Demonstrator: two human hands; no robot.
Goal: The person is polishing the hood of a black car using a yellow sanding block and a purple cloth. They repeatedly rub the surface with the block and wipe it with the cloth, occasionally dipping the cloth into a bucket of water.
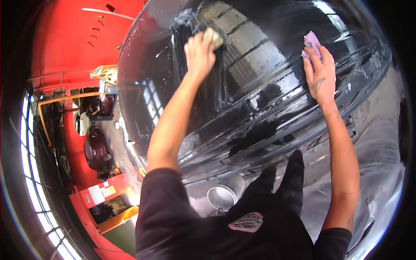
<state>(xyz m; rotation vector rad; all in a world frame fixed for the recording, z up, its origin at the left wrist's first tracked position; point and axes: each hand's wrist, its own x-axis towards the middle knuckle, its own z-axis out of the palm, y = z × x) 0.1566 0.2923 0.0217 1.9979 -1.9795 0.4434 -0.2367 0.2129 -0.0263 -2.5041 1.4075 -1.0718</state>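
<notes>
A glossy black car body panel (264,125) fills the view before me, wet and streaked with whitish suds. At its upper left, my left hand (200,56) is closed around a pale yellow-green sponge (216,39), pressed against the panel; dark, wet smears surround it. Farther right, a crumpled pinkish-purple cloth (311,42) sits under the fingers of my right hand (320,78), near the moulded edge of the panel. Bright window reflections lie across the black surface between and beyond my hands.
A grey bucket (223,197) stands on the floor near my legs, below the car. To the left are a red cabinet (104,195) with papers on it, dark red car parts (97,149) and an orange pipe frame (69,99). Greyish plastic sheeting (364,173) spreads at the right.
</notes>
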